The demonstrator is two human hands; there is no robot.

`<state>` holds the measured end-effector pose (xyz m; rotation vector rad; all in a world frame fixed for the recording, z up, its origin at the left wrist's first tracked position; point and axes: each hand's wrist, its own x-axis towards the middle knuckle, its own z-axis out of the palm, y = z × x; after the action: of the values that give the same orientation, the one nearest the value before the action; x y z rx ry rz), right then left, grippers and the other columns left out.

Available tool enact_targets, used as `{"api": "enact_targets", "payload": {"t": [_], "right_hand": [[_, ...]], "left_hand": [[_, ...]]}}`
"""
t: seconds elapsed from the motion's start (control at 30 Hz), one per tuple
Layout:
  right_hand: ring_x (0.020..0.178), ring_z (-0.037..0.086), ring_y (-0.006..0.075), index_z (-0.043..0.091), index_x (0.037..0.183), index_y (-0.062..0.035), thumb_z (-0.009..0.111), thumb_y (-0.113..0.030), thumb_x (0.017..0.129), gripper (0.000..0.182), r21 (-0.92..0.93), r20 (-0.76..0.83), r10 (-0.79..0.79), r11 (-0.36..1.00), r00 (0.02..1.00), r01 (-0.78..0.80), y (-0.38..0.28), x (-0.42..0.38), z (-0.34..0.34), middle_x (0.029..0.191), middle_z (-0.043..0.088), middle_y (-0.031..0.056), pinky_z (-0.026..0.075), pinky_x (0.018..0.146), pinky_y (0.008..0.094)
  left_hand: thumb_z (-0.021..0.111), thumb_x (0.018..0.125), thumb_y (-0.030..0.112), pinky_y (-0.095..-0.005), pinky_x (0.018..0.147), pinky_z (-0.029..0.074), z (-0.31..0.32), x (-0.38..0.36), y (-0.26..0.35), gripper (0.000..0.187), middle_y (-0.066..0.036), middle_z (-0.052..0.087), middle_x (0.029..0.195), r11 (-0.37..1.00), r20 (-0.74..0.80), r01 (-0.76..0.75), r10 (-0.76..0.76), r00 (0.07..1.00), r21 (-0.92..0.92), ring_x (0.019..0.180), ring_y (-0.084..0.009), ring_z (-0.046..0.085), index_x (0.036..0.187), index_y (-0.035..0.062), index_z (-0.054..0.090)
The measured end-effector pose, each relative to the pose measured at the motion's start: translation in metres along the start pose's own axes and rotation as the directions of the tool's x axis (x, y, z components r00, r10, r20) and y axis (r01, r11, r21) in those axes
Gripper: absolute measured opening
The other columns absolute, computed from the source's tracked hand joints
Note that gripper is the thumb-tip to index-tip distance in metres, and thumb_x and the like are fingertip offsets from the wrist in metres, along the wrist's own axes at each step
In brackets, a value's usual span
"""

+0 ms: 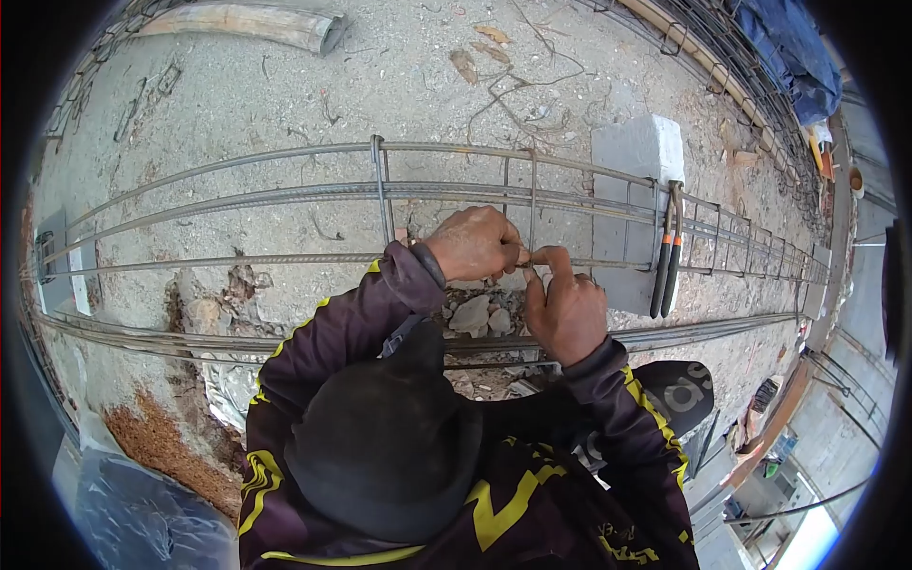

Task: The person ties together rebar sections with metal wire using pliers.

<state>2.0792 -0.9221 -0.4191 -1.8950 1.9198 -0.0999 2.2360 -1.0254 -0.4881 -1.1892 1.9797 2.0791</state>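
My left hand [475, 245] is closed, its fingers pinched together at the near long bar of a rebar cage [285, 258]. Close against it, my right hand [570, 309] bends its thumb and forefinger around the spot where a stirrup [533, 199] meets that bar. Whatever lies between the fingertips is too small to make out. To the right, a pair of nippers [668, 256] with black and orange handles hangs over the cage. Another stirrup [382, 185] stands left of my hands.
A grey block [632, 237] lies beneath the cage at right. Loose long bars [703, 328] run nearer my body. Broken stones [475, 315] lie below my hands, a curved pipe-like piece [247, 26] at the back, a blue tarp [788, 57] far right, and clear plastic sheeting [142, 503] near left.
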Motion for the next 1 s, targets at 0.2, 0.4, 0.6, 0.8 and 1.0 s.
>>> {"api": "enact_targets", "payload": {"t": [0.2,0.4,0.6,0.8,1.0], "right_hand": [[0.075,0.064,0.0338,0.061,0.088,-0.0042,0.066,-0.015,0.084,0.012,-0.059,0.170,-0.006,0.998,0.985,0.017,0.004,-0.023,-0.025,0.074,0.065,0.0139,0.045,0.077,0.0456],[0.081,0.060,0.0279,0.062,0.088,-0.0067,0.066,-0.008,0.070,0.018,-0.217,0.292,-0.468,0.816,0.834,0.535,-0.016,0.027,-0.049,0.076,0.060,0.0091,0.044,0.081,0.0408],[0.077,0.060,0.0272,0.064,0.089,-0.0094,0.067,-0.005,0.072,0.018,-0.153,0.281,-0.567,0.770,0.774,0.619,0.002,0.066,-0.043,0.076,0.058,0.0074,0.048,0.073,0.0403],[0.052,0.057,0.0305,0.059,0.086,-0.0063,0.071,-0.016,0.085,0.015,0.062,0.139,0.012,0.998,0.990,-0.020,0.011,0.055,-0.029,0.060,0.058,0.0116,0.042,0.051,0.0386],[0.049,0.055,0.0084,0.057,0.078,-0.0014,0.065,-0.008,0.091,0.016,0.443,0.304,0.314,0.789,0.899,-0.425,0.028,0.016,-0.017,0.055,0.055,0.0041,0.041,0.045,0.0309]], "left_hand": [[0.067,0.090,0.026,-0.0315,0.064,0.054,0.002,0.004,-0.003,0.026,-0.008,0.072,0.074,0.999,-0.004,-0.040,0.040,0.999,0.025,0.065,-0.0143,0.070,0.086,0.0011,0.075],[0.063,0.080,0.018,-0.0414,0.079,0.054,0.002,0.003,-0.004,0.018,-0.016,0.072,0.081,0.986,-0.066,-0.112,0.121,0.991,0.122,0.081,-0.0347,0.070,0.083,0.0094,0.078],[0.065,0.079,0.020,-0.0447,0.078,0.053,0.006,0.000,-0.008,0.017,-0.019,0.071,0.084,0.973,-0.152,-0.175,0.198,0.968,0.153,0.083,-0.0377,0.068,0.084,0.0086,0.077],[0.063,0.081,0.019,-0.0453,0.073,0.053,0.006,0.002,-0.017,0.017,-0.019,0.069,0.079,0.955,-0.155,-0.267,0.285,0.946,0.128,0.077,-0.0385,0.067,0.084,0.0073,0.076],[0.061,0.083,0.020,-0.0446,0.071,0.053,0.012,0.006,-0.021,0.020,-0.019,0.069,0.077,0.949,-0.165,-0.294,0.311,0.936,0.116,0.074,-0.0375,0.067,0.085,0.0067,0.076]]}}
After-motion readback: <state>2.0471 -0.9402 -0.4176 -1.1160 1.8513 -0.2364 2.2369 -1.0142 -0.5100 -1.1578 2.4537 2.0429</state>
